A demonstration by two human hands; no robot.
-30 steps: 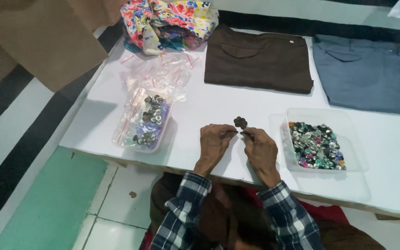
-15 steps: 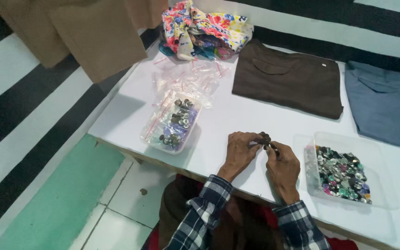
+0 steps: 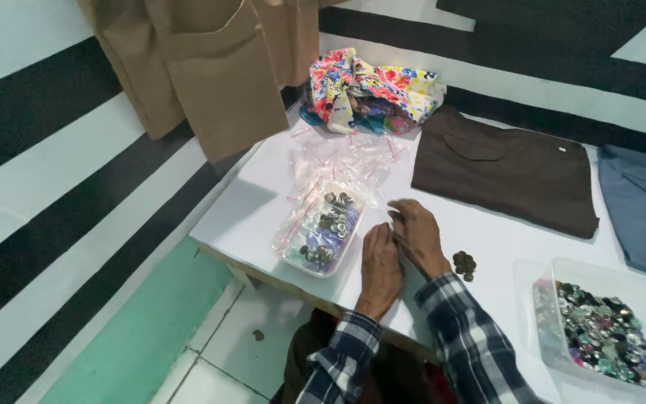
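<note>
Both hands had dropped to the white table (image 3: pixel 487 247), close together, beside the clear tub of metal buttons (image 3: pixel 321 233).

Half a second before, they were raised and pinching a small dark piece between them; now a little heap of dark buttons (image 3: pixel 463 263) lay on the table just right of the right hand (image 3: pixel 418 236), apart from it. The left hand (image 3: pixel 380 265) rested flat-ish, fingers loosely curled; the right one's fingers bent toward the tub. Whether either pinched anything I couldn't tell: the fingertips were turned away. The second tub of coloured buttons (image 3: pixel 600 333) was cut off at the edge.
</note>
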